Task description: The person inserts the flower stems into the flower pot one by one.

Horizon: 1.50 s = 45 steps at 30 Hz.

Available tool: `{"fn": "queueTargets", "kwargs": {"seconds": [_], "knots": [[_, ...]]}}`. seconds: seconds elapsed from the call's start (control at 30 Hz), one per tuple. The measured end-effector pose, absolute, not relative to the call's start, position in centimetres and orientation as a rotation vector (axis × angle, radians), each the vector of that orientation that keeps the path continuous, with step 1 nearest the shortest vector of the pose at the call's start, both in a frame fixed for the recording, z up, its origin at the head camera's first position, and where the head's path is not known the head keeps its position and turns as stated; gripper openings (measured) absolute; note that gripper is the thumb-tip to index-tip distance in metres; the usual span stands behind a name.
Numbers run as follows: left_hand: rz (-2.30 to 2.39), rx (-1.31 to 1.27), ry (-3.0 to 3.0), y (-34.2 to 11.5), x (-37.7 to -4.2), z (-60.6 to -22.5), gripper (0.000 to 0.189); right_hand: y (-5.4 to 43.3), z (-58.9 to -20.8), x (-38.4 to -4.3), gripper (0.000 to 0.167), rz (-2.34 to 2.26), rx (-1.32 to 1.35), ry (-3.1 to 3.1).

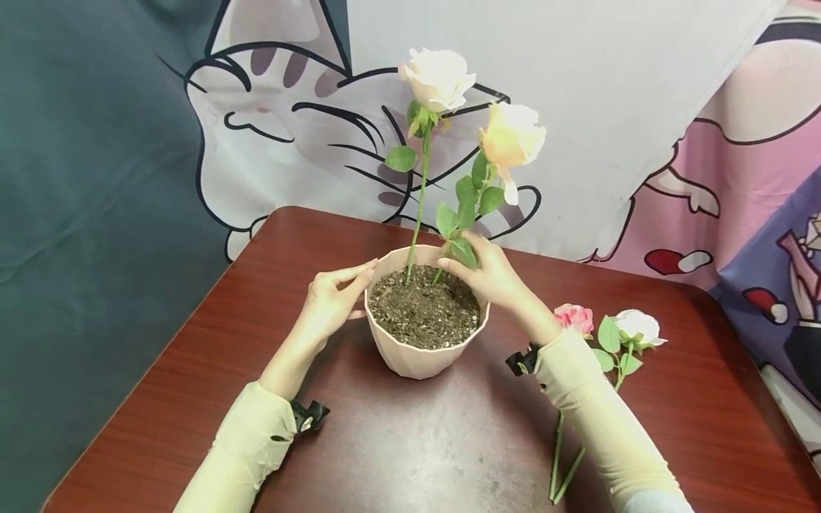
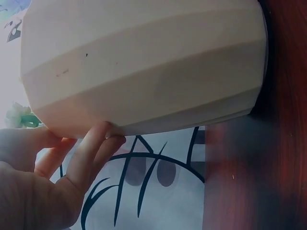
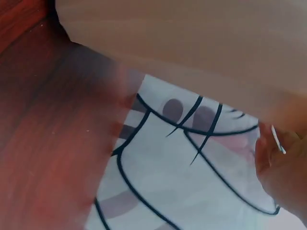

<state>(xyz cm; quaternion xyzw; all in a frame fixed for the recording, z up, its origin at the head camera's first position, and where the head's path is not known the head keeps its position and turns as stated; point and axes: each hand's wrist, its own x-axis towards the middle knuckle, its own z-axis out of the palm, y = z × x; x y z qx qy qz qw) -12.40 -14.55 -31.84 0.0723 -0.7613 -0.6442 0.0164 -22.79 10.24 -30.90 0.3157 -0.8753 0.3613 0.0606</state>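
Observation:
A pale pink flower pot [image 1: 415,360] filled with dark soil [image 1: 423,313] stands on the table. My left hand [image 1: 328,303] holds its left rim between thumb and fingers; in the left wrist view the fingertips [image 2: 103,128] press the pot's faceted outer wall. At the back right of the rim, my right hand [image 1: 490,274] pinches the lower stem of a pale yellow rose [image 1: 513,139], partly behind its leaves. That stem's lower end meets the soil, leaning right. A white rose [image 1: 439,80] stands in the soil left of it. The right wrist view mostly shows the pot's side [image 3: 192,43].
Right of the pot, partly under my right forearm, lie a pink rose [image 1: 574,319] and another white rose [image 1: 638,328], their stems pointing toward me. A cloth with a cartoon cat [image 1: 269,121] hangs behind the reddish-brown table [image 1: 192,356].

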Motion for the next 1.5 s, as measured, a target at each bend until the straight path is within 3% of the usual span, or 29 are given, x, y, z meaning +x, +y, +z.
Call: {"fn": "queueTargets", "kwargs": {"seconds": [0.13, 0.33, 0.6, 0.8, 1.0, 1.5], "knots": [[-1.998, 0.213, -2.386, -14.2, -12.5, -32.0, 0.031, 11.8, -31.5, -22.9, 0.049, 1.274, 0.898, -2.660], [-2.039, 0.219, -2.370, -14.3, -12.4, -32.0, 0.032, 14.7, -31.0, -21.9, 0.071, 1.270, 1.022, -2.642], [-2.085, 0.228, -2.344, -14.8, -12.5, -31.9, 0.036, 19.4, -29.7, -19.9, 0.075, 1.138, 0.977, -2.690], [-2.083, 0.229, -2.352, -15.0, -12.5, -31.9, 0.036, 22.8, -30.6, -18.7, 0.076, 1.062, 0.822, -2.761], [-2.078, 0.222, -2.372, -14.9, -12.7, -32.0, 0.037, 25.8, -31.9, -16.8, 0.079, 0.981, 0.887, -2.730], [-2.061, 0.245, -2.375, -14.7, -12.8, -31.9, 0.036, 30.9, -34.7, -12.1, 0.045, 1.106, 0.770, -2.901]]}}
